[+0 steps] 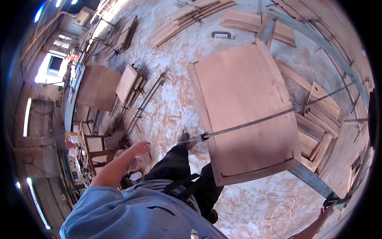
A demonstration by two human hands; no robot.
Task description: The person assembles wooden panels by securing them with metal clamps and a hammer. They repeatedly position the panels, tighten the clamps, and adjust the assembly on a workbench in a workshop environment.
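Note:
A large framed wooden panel (246, 103) lies in front of me on a blue metal beam stand. A long bar clamp (254, 121) spans its width, with its near-side head beyond the panel's left edge. My left hand (139, 149) hangs in the air left of the clamp's end, apart from it, fingers stretched out and nothing seen in them. At the lower right, my right hand (328, 210) reaches to the end of the blue beam (312, 181). Its fingers are curled at a dark metal piece there, too small and dark to name.
Wooden boards (191, 20) and a black C-clamp (223, 35) lie on the floor ahead. Stacked frames and boards (318, 123) stand right of the panel. More bar clamps (149, 99) and a cluttered wooden stand (93, 145) are on the left. A pale hose (280, 213) coils at lower right.

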